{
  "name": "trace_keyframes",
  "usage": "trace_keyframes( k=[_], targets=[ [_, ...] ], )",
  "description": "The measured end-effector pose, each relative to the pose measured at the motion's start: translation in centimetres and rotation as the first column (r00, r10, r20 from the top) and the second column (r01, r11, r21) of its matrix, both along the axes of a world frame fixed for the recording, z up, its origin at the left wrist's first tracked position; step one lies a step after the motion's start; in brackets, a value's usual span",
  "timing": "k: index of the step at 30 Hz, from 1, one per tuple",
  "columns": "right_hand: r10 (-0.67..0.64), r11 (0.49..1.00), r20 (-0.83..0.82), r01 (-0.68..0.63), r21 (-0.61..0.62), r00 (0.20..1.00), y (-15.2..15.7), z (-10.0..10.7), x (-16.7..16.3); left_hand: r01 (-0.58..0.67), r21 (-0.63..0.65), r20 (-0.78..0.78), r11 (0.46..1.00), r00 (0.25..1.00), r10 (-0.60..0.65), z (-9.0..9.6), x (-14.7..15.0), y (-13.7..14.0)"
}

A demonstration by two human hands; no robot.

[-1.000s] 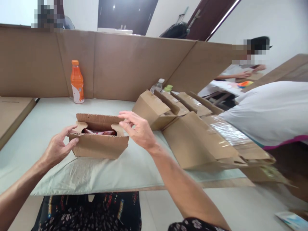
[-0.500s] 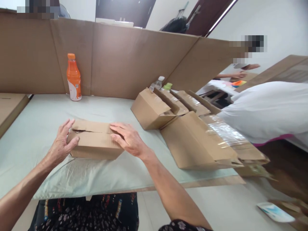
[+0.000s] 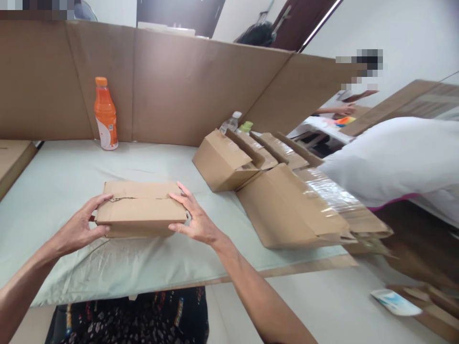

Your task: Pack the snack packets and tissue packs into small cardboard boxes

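The person's left hand (image 3: 81,227) and right hand (image 3: 195,220) are bare, with slim fingers, and the forearms (image 3: 258,286) are uncovered as far as they show. At the body's front is a black top (image 3: 107,328) scattered with small, pale, irregular marks, rather like petals. Around it spreads black patterned cloth (image 3: 147,308) over the lap, bearing upright strips of yellow, orange and blue, plus red motifs, their finer detail blurred

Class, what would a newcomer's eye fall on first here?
The bright orange bottle catches the eye, upright before the cardboard panel. Nearer, the left hand and right hand hold opposite ends of a box with flaps folded down. More brown boxes stand to its right.
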State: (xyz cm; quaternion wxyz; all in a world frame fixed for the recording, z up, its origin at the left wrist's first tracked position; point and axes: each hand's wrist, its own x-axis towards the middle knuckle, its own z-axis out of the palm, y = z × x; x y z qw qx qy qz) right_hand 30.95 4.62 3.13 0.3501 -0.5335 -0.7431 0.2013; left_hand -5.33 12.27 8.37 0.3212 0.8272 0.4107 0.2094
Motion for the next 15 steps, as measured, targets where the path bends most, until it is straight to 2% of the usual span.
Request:
trace_keyframes(
  k=[4, 10, 12, 15],
  targets=[
    [0.028, 0.999, -0.026, -0.027, 0.045, 0.999, 1.3, 0.6, -1.2, -0.06, 0.03, 0.01, 0.998, 0.998, 0.059, 0.2, -1.0, -0.6],
    [0.077, 0.995, -0.031, -0.075, 0.065, 0.997, 1.3, 1.1, -3.6, -0.156, 0.059, 0.004, 0.986, 0.988, 0.156, -0.6, -4.9, -1.3],
    [0.048, 0.995, -0.026, -0.046, 0.086, 0.998, 0.7, 1.0, -3.4, -0.136, 0.091, -0.001, 0.987, 0.991, 0.137, -1.0, -4.9, -0.6],
    [-0.035, 0.99, -0.025, 0.038, 0.138, 0.999, -1.5, 0.6, -1.5, -0.021, 0.109, -0.01, 0.994, 1.0, 0.022, -1.0, -2.5, 0.3]
  ],
)
